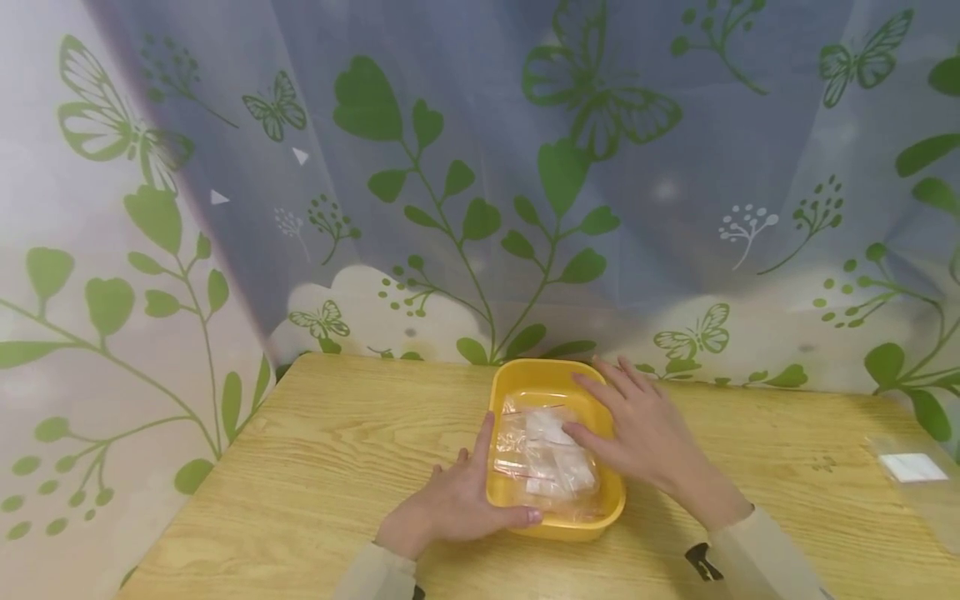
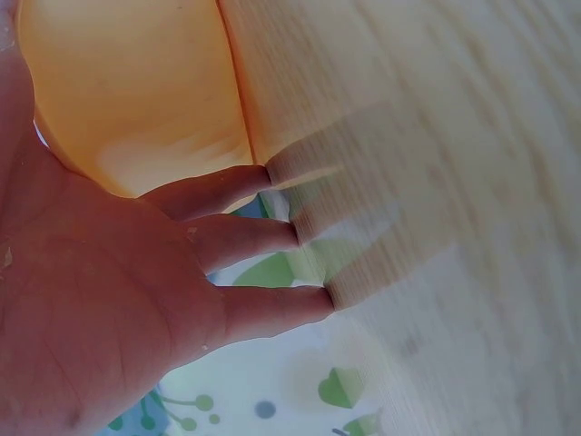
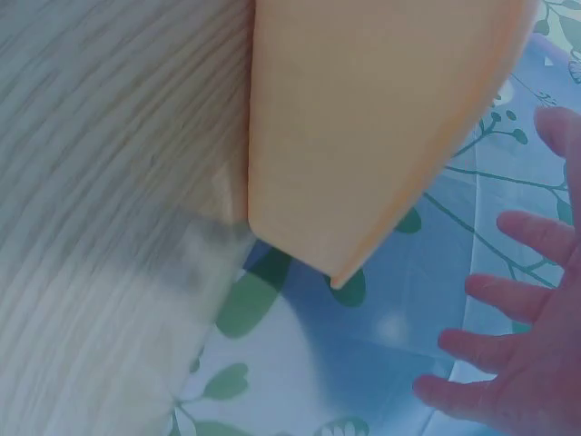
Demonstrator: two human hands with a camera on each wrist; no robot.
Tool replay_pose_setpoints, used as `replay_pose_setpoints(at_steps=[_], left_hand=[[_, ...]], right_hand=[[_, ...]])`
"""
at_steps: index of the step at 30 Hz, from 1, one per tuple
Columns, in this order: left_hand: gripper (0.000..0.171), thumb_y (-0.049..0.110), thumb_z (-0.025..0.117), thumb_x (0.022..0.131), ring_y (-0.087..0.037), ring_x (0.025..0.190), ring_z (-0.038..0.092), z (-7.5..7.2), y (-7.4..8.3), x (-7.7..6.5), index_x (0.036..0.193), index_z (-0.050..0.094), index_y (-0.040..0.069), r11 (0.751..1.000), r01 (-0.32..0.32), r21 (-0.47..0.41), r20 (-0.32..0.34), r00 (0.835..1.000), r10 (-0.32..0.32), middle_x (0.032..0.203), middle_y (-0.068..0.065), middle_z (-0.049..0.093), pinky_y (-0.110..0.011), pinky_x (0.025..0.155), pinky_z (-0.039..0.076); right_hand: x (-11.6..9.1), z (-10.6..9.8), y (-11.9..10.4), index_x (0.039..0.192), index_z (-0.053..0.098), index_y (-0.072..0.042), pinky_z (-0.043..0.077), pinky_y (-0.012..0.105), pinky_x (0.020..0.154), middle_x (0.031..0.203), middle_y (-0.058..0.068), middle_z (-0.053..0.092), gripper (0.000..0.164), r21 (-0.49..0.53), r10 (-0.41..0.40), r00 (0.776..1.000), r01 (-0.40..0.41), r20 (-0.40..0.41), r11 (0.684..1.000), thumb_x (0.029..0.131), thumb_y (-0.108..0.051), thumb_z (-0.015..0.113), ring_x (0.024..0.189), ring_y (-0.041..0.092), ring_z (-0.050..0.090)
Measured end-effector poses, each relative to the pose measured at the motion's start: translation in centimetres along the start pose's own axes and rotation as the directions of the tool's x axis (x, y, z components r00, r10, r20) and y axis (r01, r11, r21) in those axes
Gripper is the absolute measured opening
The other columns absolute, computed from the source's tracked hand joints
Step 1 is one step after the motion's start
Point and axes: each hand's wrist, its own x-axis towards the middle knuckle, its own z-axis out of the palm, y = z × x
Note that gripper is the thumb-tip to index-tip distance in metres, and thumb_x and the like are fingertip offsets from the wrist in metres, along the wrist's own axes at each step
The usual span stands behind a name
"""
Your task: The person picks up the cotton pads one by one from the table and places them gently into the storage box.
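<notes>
A yellow plastic basin stands on the table. Inside it lie several clear plastic zip bags with white contents that I cannot make out. My left hand is at the basin's near left corner, its thumb over the front rim and its index finger along the left side. In the left wrist view, the other fingers are straight, with their tips at the wooden tabletop. Spread fingers mark my right hand, over the basin's right rim. In the right wrist view, that hand is apart from the basin's outer wall.
The wood-grain table runs back to a blue and white curtain with green leaves and butterflies. At the table's right edge lies a clear flat bag with a white label.
</notes>
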Motion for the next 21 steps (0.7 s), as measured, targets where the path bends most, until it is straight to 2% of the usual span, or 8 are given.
replay_pose_setpoints(at_steps=[3, 8, 21], left_hand=[[0.133, 0.077, 0.070, 0.078, -0.054, 0.150, 0.029, 0.0, 0.0, 0.0, 0.165, -0.014, 0.023, 1.000, -0.002, 0.001, -0.003, 1.000, 0.002, 0.157, -0.030, 0.043, -0.076, 0.119, 0.019], [0.132, 0.077, 0.070, 0.078, -0.053, 0.150, 0.029, 0.0, -0.1, 0.0, 0.164, -0.015, 0.024, 1.000, 0.000, 0.003, 0.004, 1.000, 0.000, 0.157, -0.031, 0.042, -0.075, 0.119, 0.019], [0.133, 0.078, 0.069, 0.078, -0.052, 0.150, 0.030, 0.1, -0.1, 0.1, 0.164, -0.015, 0.023, 1.000, -0.002, 0.025, -0.004, 1.000, 0.002, 0.157, -0.029, 0.043, -0.074, 0.120, 0.019]], right_hand=[[-0.5, -0.6, 0.2, 0.149, 0.054, -0.019, 0.039, 0.074, 0.108, 0.157, 0.020, 0.046, 0.069, -0.057, 0.023, 0.999, -0.021, 0.038, 0.998, 0.092, -0.057, 0.065, 0.144, 0.053, 0.040], [-1.4, -1.4, 0.6, 0.151, 0.051, -0.020, 0.033, 0.077, 0.110, 0.160, 0.020, 0.042, 0.074, -0.084, 0.072, 0.995, -0.066, 0.069, 0.994, 0.091, -0.063, 0.063, 0.146, 0.054, 0.035], [-3.8, -2.5, 2.5, 0.150, 0.050, -0.021, 0.042, 0.073, 0.101, 0.156, 0.019, 0.047, 0.075, -0.106, 0.095, 0.995, -0.095, -0.004, 0.990, 0.089, -0.061, 0.068, 0.138, 0.053, 0.046]])
